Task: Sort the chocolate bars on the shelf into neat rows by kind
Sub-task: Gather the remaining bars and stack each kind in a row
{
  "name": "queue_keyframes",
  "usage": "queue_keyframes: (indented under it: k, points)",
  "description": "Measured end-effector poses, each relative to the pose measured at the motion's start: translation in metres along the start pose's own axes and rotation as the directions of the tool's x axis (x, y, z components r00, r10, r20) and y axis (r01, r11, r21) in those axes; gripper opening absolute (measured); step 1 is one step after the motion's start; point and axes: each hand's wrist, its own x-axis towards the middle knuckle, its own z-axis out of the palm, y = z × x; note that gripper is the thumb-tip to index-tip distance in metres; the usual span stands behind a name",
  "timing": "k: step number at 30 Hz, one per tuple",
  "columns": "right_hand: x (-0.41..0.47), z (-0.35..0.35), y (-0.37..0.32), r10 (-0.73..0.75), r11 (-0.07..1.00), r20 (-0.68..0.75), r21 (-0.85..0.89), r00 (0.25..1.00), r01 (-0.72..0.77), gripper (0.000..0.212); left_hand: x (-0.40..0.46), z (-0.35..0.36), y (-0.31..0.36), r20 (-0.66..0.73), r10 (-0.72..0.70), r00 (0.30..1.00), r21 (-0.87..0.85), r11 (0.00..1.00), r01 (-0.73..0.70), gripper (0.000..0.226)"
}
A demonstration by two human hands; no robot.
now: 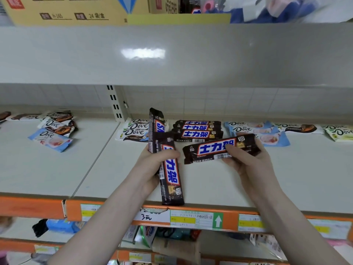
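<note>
Snickers bars fill both hands above the pale shelf board (210, 180). The left hand (152, 161) curls its fingers round two dark bars held lengthwise: the front one (172, 178) runs toward the shelf's near edge, its lower end over the orange price rail (229, 217), while the rear one (155, 129) stands up behind it, pointing to the back wall. The right hand (246, 159) pinches a third bar (219, 148) between thumb on top and fingers beneath, held almost crosswise with its left end tipped slightly down, near the left hand's bars but apart from them. Each wrapper is dark brown with a red-edged blue and white logo and a barcode. Just behind the hands, a neat stack of Snickers (197, 131) lies in overlapping rows at the back of the shelf. White Dove bars (135, 131) sit in rows just left of it, light-blue Dove bars (256, 131) just right, partly hidden by the held bar, with more Dove packs (303, 129) farther right. On the neighbouring board to the left, a loose heap of Dove bars (55, 131) lies askew. Bare board stretches from the stacks forward to the rail, under and to both sides of the hands.
</note>
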Motion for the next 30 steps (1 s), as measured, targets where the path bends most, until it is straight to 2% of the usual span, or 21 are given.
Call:
queue_keyframes:
  k: [2,5,9,13,15,16,17,18,19,22,25,26,30]
  points:
    - [0.002,-0.002,-0.003,-0.056,0.998,-0.007,-0.028,0.998,0.055,0.045,0.001,-0.002,0.002,-0.034,-0.014,0.999,-0.007,1.0,0.013,0.023]
    - [0.002,0.0,-0.003,-0.084,0.995,0.036,-0.044,0.996,0.086,0.041,-0.001,-0.002,0.002,-0.026,-0.041,0.999,-0.018,0.999,0.041,0.026]
    - [0.001,0.004,0.004,-0.051,0.999,0.084,-0.006,0.995,0.051,0.037,-0.006,0.004,0.001,0.022,-0.051,0.998,-0.031,0.998,0.051,0.045]
    - [0.002,0.003,0.006,-0.033,0.999,0.106,-0.005,0.994,0.034,0.032,-0.006,0.005,0.003,0.022,-0.046,0.999,-0.011,0.999,0.047,0.035]
    - [0.004,0.001,0.004,-0.072,0.99,0.091,-0.112,0.993,0.082,0.031,-0.005,0.004,0.004,0.003,-0.05,0.999,-0.013,0.999,0.05,0.028]
    - [0.006,0.0,0.002,-0.122,0.954,0.093,-0.263,0.988,0.143,0.033,-0.004,0.003,0.004,-0.012,-0.055,0.998,-0.019,0.998,0.055,0.026]
    - [0.007,-0.001,0.0,-0.184,0.862,0.133,-0.455,0.974,0.225,0.038,-0.004,0.002,0.004,-0.026,-0.062,0.998,-0.025,0.998,0.062,0.024]
    - [0.007,-0.002,-0.002,-0.229,0.727,0.216,-0.611,0.949,0.314,0.042,-0.003,0.0,0.004,-0.039,-0.071,0.997,-0.029,0.997,0.069,0.023]
    - [0.007,-0.003,-0.004,-0.243,0.596,0.321,-0.695,0.915,0.402,0.046,-0.002,-0.001,0.004,-0.051,-0.08,0.995,-0.034,0.996,0.078,0.022]
    - [0.008,-0.006,-0.008,-0.168,0.322,0.566,-0.742,0.807,0.588,0.053,-0.001,-0.005,0.004,-0.082,-0.115,0.99,-0.056,0.992,0.111,0.022]
    - [0.013,-0.009,-0.007,-0.15,0.093,0.635,-0.754,0.758,0.65,0.053,-0.001,-0.007,0.001,-0.093,-0.143,0.985,-0.083,0.987,0.136,0.023]
    - [0.014,-0.009,-0.007,-0.136,0.078,0.629,-0.763,0.765,0.642,0.054,0.0,-0.008,0.001,-0.096,-0.147,0.985,-0.09,0.986,0.138,0.024]
    - [0.019,-0.003,-0.006,-0.022,0.184,0.599,-0.785,0.801,0.592,0.059,0.002,-0.01,0.0,-0.113,-0.154,0.982,-0.13,0.982,0.139,0.026]
